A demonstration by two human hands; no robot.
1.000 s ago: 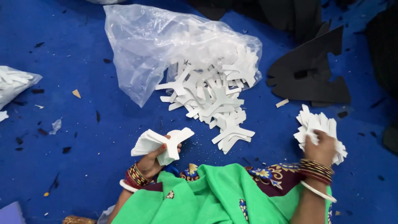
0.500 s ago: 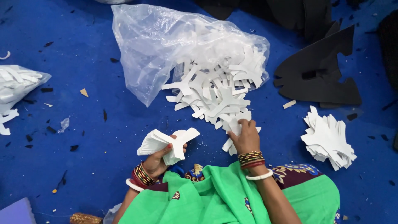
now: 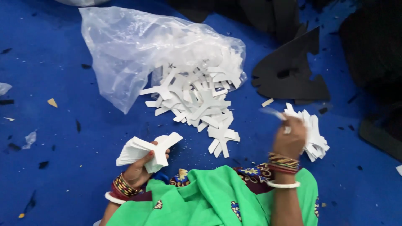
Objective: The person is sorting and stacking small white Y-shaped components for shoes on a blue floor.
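My left hand grips a fanned stack of white Y-shaped cutouts just above my green garment. My right hand, blurred by motion, holds one white cutout over a small stack of the same pieces on the blue floor at the right. A loose heap of white cutouts spills out of a clear plastic bag in the middle, between my two hands and farther away from me.
Black foam sheet offcuts lie at the upper right, with more dark material along the right edge. Small scraps dot the blue floor at the left. My green cloth fills the bottom centre.
My right hand left the heap in the middle and swung right with a cutout to the small stack. My left hand kept hold of its stack.
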